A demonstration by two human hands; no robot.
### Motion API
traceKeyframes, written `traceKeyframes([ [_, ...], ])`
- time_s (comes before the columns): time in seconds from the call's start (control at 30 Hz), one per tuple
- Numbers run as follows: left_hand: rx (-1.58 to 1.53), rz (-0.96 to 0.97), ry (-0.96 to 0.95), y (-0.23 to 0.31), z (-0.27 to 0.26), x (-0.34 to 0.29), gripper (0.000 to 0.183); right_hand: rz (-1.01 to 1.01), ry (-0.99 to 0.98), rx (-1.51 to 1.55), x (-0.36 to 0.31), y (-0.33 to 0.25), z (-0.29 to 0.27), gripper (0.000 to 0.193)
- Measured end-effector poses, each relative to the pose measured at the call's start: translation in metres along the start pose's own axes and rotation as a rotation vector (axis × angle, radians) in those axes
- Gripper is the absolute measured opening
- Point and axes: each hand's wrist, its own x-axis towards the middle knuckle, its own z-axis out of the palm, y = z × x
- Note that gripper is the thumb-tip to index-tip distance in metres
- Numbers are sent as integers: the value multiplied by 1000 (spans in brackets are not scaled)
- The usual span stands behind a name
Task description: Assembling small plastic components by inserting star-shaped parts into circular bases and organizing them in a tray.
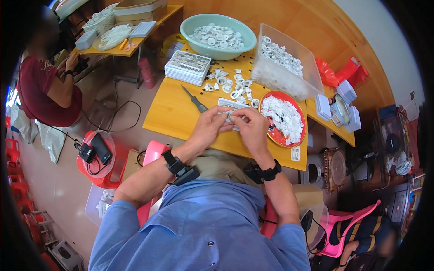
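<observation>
Fingertips (223,116) of left hand (211,123) together with those of right hand (250,126), thumbs and forefingers pinched on one small pale part (229,115). Grip: both hands clamped on same part, above near edge of table, over white tray (233,103) with round pieces in its pockets. Part mostly covered by fingers, too small to tell exact shape. Black straps with dark modules on both wrists.

Left of tray: dark-handled pointed tool (197,103), lying on yellow table (174,113), tip away from body. Beyond tray: scatter of loose white ring-like parts (235,94), some just beside tray's far side. Right of right hand: red dish (304,118), heaped with small white pieces (282,113), few dark bits among them.

Further back, left to right: stack of white trays (185,74), top one filled with round pieces; pale green basin (192,44) of flat white discs; clear bin (282,86) of white rings, standing behind dish.

Left, well apart: co-worker in maroon shirt (47,92) beside second table (106,49), with basket (100,19), scissors (131,45) and orange-handled tool (123,44) on top.
</observation>
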Motion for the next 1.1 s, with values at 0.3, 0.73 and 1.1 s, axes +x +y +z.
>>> traceKeyframes([
  [0.3, -33, -19, 46, 3, -2, -1, 25, -472, 190, -291, -3, 1, 11, 4],
  [0.73, -68, -18, 77, 0, -2, 0, 24, -364, 180, -187, -6, 5, 13, 6],
  [1.1, 42, 6, 43, 0, -4, -2, 25, 177, -39, 156, 1, 1, 5, 8],
])
